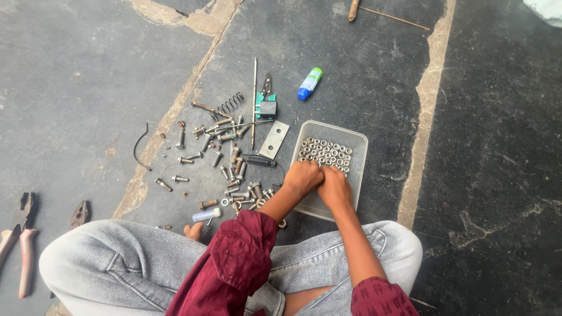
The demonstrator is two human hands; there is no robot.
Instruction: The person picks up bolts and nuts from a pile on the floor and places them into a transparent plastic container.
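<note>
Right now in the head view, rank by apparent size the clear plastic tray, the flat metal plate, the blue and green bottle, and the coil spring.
1. Clear plastic tray, clearly largest.
2. Flat metal plate.
3. Blue and green bottle and coil spring look about alike; I won't rank them.

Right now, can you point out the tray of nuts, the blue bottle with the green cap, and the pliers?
plastic tray (358,153), head view, on its bare right wall.
blue bottle (308,85), head view, on the middle of its body.
pliers (26,257), head view, on one pink handle.
</note>
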